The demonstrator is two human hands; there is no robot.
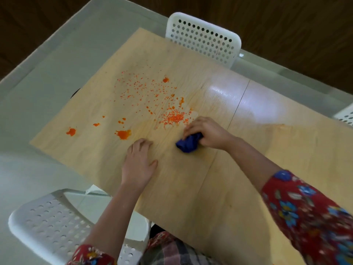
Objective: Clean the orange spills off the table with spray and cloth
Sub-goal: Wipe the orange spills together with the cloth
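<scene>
Orange spills (149, 100) speckle the left half of the light wooden table (248, 169), with bigger blots (123, 134) near its left edge. My right hand (206, 131) grips a bunched blue cloth (188, 144) and presses it on the table just below a dense patch of orange drops. My left hand (138, 165) lies flat on the wood, fingers straight, a little left of the cloth. No spray bottle is in view.
A white perforated chair (204, 40) stands at the table's far side, another (49, 222) at the near left beside my arm, and a third (345, 115) peeks in at the right edge. Pale floor surrounds the table.
</scene>
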